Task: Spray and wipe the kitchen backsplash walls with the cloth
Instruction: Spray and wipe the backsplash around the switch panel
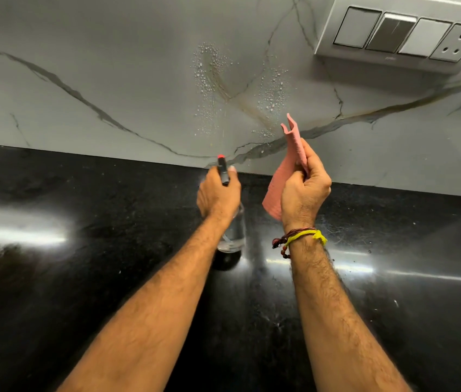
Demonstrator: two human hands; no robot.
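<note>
Above the black countertop [82, 278], the left hand [218, 196] grips a clear spray bottle [233, 233] aimed at the droplet-beaded marble backsplash [110, 66], while the right hand [304, 193] pinches a pink cloth [283, 174] near the wall.

No text or label can be read anywhere.

You faced a pale grey marble-look backsplash wall [110, 52] veined in dark grey and faint gold. The polished stone countertop [82, 278] was black with white flecks. You held a salmon-pink waffle-textured cloth [277, 188] and a clear spray bottle [233, 233] with a black head and red nozzle tip.
</note>
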